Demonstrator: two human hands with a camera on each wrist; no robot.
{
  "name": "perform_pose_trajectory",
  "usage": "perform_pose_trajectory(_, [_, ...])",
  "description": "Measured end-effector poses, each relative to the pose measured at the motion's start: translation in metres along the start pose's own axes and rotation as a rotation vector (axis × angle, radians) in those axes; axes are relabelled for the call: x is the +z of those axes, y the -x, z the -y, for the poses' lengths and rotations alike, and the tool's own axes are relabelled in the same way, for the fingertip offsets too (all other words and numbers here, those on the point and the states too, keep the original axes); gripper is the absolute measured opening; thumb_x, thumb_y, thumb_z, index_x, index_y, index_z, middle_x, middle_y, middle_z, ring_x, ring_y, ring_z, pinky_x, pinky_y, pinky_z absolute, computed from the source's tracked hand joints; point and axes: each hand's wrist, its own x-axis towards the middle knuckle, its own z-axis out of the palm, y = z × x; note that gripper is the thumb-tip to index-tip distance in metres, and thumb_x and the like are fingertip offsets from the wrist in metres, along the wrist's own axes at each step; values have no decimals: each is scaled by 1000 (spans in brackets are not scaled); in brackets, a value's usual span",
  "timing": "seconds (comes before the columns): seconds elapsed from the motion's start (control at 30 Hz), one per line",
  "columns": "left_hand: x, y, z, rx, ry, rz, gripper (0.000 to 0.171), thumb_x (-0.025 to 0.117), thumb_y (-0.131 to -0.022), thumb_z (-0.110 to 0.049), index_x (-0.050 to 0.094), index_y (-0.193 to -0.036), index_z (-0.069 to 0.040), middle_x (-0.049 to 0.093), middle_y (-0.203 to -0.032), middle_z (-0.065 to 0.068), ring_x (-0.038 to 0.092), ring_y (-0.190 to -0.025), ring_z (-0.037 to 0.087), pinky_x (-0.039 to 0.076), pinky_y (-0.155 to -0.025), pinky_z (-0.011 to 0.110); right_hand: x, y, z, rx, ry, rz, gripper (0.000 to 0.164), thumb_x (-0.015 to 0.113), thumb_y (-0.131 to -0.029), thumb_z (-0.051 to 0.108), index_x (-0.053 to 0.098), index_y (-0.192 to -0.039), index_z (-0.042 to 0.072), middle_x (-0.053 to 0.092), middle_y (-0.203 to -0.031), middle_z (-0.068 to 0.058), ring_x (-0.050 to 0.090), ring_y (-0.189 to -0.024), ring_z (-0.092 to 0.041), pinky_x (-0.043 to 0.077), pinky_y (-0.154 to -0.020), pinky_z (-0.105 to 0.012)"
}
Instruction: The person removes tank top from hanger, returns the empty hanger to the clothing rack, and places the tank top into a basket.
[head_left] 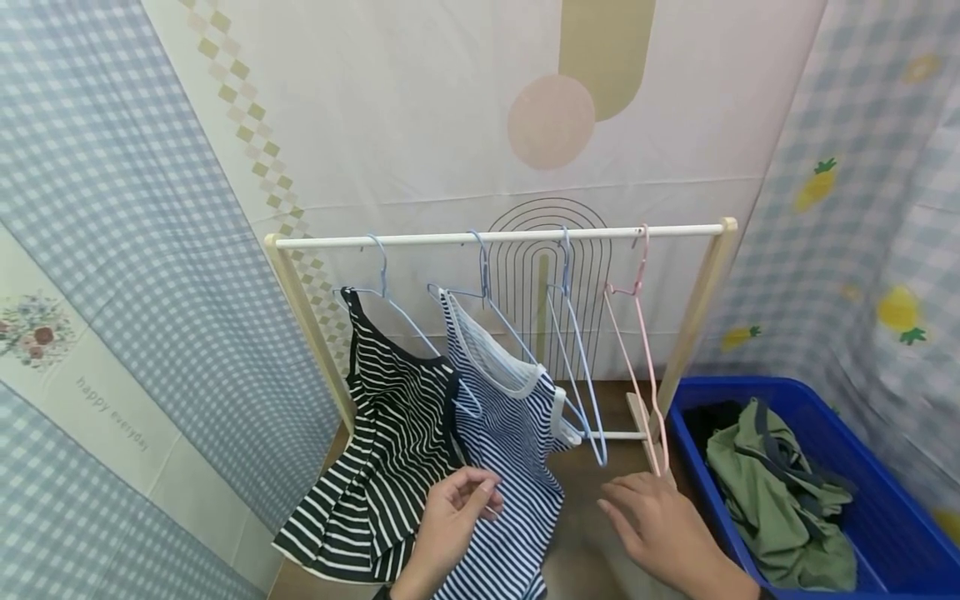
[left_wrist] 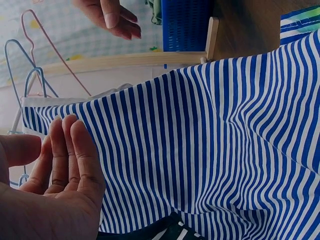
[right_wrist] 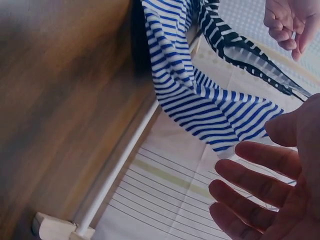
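Note:
Near the front of the blue-and-white striped top [head_left: 506, 450] is my left hand [head_left: 446, 529]; its fingers are loosely bent and hold nothing, as the left wrist view shows. That top hangs from a blue hanger [head_left: 483, 258] on the rack. Just left of it a black-and-white striped top [head_left: 375, 467] drapes from another blue hanger [head_left: 383, 267]. My right hand [head_left: 656, 521], its fingers spread and holding nothing in the right wrist view, is below the bare pink hanger [head_left: 652, 375]. A bare blue hanger [head_left: 581, 350] hangs between the pink one and the blue-striped top.
The rack's white rail [head_left: 525, 237] runs between two wooden posts, with a white lower bar [head_left: 618, 435] near the floor. At the right stands a blue plastic basket [head_left: 885, 508] containing a green garment [head_left: 772, 500] and something dark. Patterned cloth surrounds the rack.

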Motion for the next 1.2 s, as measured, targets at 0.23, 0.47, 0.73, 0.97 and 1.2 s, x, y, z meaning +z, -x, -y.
perform_pose_trajectory(0.23, [2, 1, -1, -1, 1, 16, 24, 62, -106, -10, 68, -113, 12, 70, -99, 35, 72, -81, 7, 67, -77, 25, 3, 3, 3, 53, -4, 14, 12, 89, -85, 26, 81, -94, 26, 78, -96, 12, 72, -93, -9, 65, -79, -37])
perform_pose_trajectory(0.47, [4, 0, -6, 7, -18, 31, 24, 62, -106, -12, 69, -113, 10, 71, -100, 34, 72, -83, 8, 67, -79, 26, 5, 3, 1, 26, -3, -15, 11, 88, -85, 26, 81, -94, 24, 78, -95, 10, 72, -91, -10, 65, -77, -36])
perform_pose_trajectory(0.73, [8, -2, -25, 93, -3, 105, 25, 60, -108, -11, 70, -117, 10, 70, -100, 38, 73, -84, 6, 68, -80, 29, 5, 4, -2, 6, 5, -51, 15, 88, -82, 23, 82, -95, 24, 78, -94, 9, 73, -90, -11, 65, -77, -37])
perform_pose_trajectory(0.97, [9, -3, -71, 209, 68, 241, 35, 56, -108, -7, 60, -139, 10, 69, -119, 41, 77, -101, 9, 67, -91, 31, 2, 7, -1, 68, 1, 13, 11, 87, -87, 26, 82, -97, 26, 77, -94, 11, 73, -89, -10, 64, -78, -37])
perform_pose_trajectory(1.2, [7, -20, -118, 104, 110, 228, 64, 58, -108, -16, 32, -165, -1, 44, -166, 25, 48, -154, 34, 43, -125, 27, 0, 11, -3, 107, -21, 41, 12, 86, -89, 26, 82, -99, 26, 78, -94, 11, 74, -87, -9, 65, -76, -37])
